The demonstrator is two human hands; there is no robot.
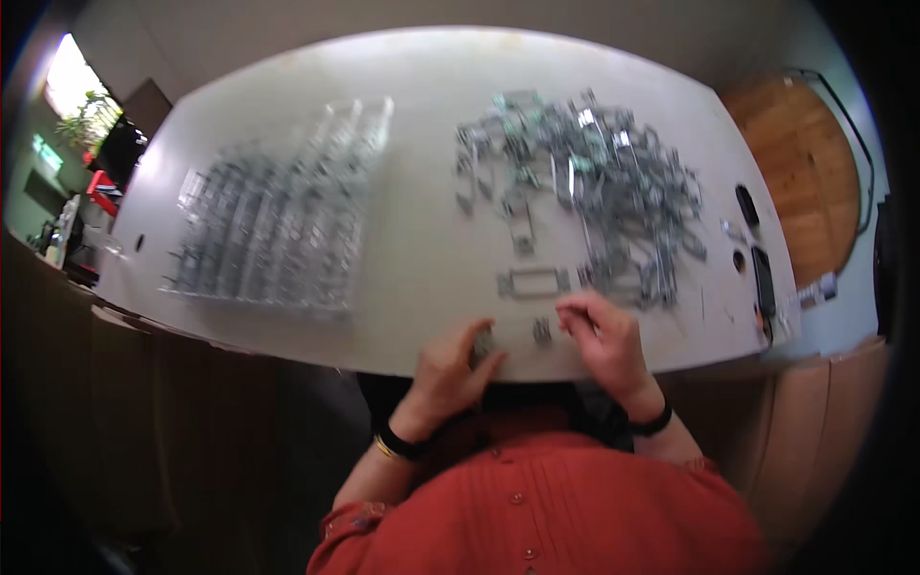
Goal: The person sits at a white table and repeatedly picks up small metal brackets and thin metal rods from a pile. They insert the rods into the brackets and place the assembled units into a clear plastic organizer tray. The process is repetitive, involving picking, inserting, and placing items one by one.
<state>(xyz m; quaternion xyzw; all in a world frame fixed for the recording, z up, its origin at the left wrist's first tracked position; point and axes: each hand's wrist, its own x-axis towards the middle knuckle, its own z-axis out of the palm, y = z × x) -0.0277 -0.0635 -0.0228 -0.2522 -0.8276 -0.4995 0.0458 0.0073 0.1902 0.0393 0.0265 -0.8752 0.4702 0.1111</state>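
Note:
My left hand [450, 369] is at the table's near edge, thumb and forefinger curved around a small grey metal piece [482, 342]. Just to its right, a similar small metal part [541, 331] rests on the table between my hands. My right hand [609, 343] is closed, its fingertips drawn together beside that part; whatever they may hold is hidden. Beyond the hands lies a flat rectangular metal frame [533, 282] with an open middle. A large heap of loose grey metal brackets [613, 182] spreads behind and right of it.
On the left of the white table [417, 240] sits a clear tray [331, 305] filled with rows of metal parts. Dark tools and small items, including a black object [747, 204], lie along the right edge. A round wooden board [800, 168] stands beyond it.

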